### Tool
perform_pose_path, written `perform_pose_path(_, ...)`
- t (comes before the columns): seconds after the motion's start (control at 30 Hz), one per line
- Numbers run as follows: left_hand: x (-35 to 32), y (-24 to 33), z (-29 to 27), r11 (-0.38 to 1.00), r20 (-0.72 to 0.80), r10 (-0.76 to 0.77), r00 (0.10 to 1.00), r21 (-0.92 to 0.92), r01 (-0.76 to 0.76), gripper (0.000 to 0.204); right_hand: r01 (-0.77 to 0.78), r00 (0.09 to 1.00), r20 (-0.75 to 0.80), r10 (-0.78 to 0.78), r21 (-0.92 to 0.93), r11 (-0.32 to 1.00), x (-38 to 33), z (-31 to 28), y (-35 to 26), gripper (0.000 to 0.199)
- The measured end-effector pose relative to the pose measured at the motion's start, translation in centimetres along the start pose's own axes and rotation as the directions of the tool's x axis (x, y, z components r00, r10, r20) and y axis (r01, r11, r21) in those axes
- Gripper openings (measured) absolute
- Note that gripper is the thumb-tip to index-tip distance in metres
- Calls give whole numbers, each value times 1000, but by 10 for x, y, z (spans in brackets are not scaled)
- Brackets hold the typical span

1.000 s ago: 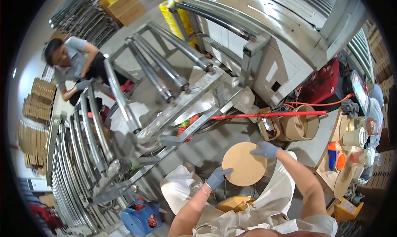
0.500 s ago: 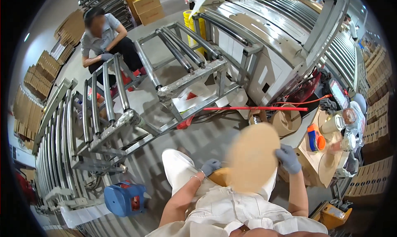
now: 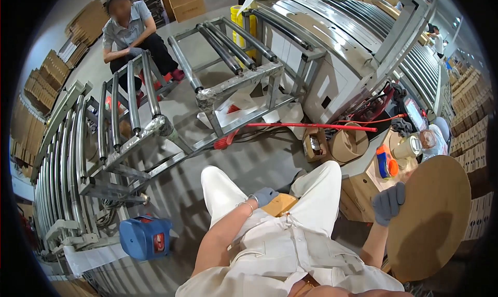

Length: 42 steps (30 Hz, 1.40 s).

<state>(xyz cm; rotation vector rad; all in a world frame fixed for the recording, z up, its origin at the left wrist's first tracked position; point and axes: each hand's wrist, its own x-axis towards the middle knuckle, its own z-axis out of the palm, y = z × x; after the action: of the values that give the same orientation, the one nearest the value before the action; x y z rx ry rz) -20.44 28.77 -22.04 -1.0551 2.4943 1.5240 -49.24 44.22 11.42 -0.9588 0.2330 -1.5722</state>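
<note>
The right hand point(image 3: 389, 202), in a gray knit glove, grips the left edge of a big round cardboard disc point(image 3: 433, 216), with its fingers curled tight over the rim. The disc is flat, brown and smooth, and it is held up at the person's right side, in front of a small table stacked with rolls. The left hand point(image 3: 263, 195), also in a gray glove, rests between the knees on a small wooden block point(image 3: 280, 203) that looks like a seat; its fingers are bent down together on the wood. The person wears soft white trousers point(image 3: 223, 191). On the gray floor ahead lies a long thin red rod point(image 3: 311, 126). Behind it stand shiny metal frames with round roller bars point(image 3: 223, 43). A blue plastic box point(image 3: 145, 238) sits on the floor at the left. Another person point(image 3: 132, 32) in a gray shirt sits farther off near brown cardboard stacks.
</note>
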Motion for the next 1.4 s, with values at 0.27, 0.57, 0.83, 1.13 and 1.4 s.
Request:
perform_pose_path(0.27, 2, 3, 3, 999, 50, -33, 998, 29, 32, 41, -135, 760, -633, -145, -371, 919, -42, -27, 17, 33)
perform_pose_path(0.57, 4, 3, 4, 998, 39, -60, 997, 6, 60, 45, -208, 731, -665, -155, -433, 877, -50, -27, 7, 33)
perform_pose_path(0.83, 9, -3, 8, 999, 34, -41, 999, -12, 41, 47, -273, 649, -737, -188, -456, 847, -52, -21, 4, 34)
perform_pose_path(1.13, 7, -5, 9, 997, 11, -56, 998, -55, 57, 47, -327, 651, -733, -196, -504, 799, -28, 11, 11, 39)
perform_pose_path(1.4, 10, -4, 9, 1000, 46, -24, 999, 7, 23, 47, -305, 630, -761, -154, -424, 853, -45, -7, 2, 34)
